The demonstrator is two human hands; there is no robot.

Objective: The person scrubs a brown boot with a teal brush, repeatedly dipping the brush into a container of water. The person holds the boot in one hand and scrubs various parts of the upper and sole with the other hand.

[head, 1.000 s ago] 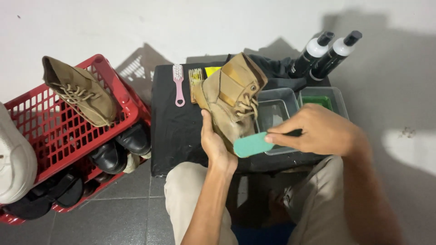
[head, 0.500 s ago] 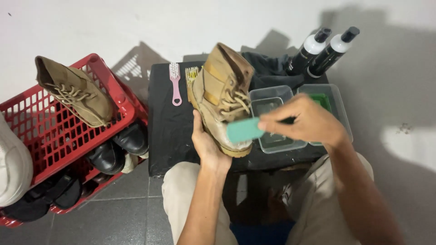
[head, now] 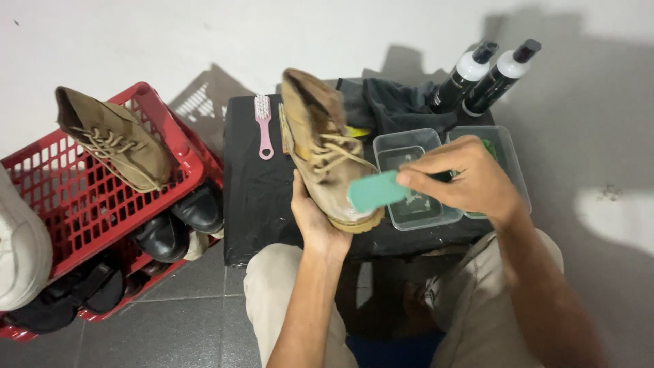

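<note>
My left hand (head: 315, 217) grips a tan lace-up boot (head: 320, 140) by the sole near the toe, holding it upright over a black table (head: 255, 197). A teal brush (head: 377, 191) is pinched in my right hand (head: 463, 176) and its flat head lies against the toe of the boot. Both forearms reach in from the bottom of the view, over my beige trousers.
A pink brush (head: 263, 125) lies on the table's far left. Two clear plastic tubs (head: 415, 174), a dark cloth (head: 395, 105) and two black-and-white bottles (head: 484, 76) sit at the right. A red crate (head: 95, 204) at the left holds a second tan boot (head: 112, 136) and black shoes (head: 180, 221).
The boot has been turned and raised from lying tilted to standing upright. My right hand has brought the teal brush up against its toe.
</note>
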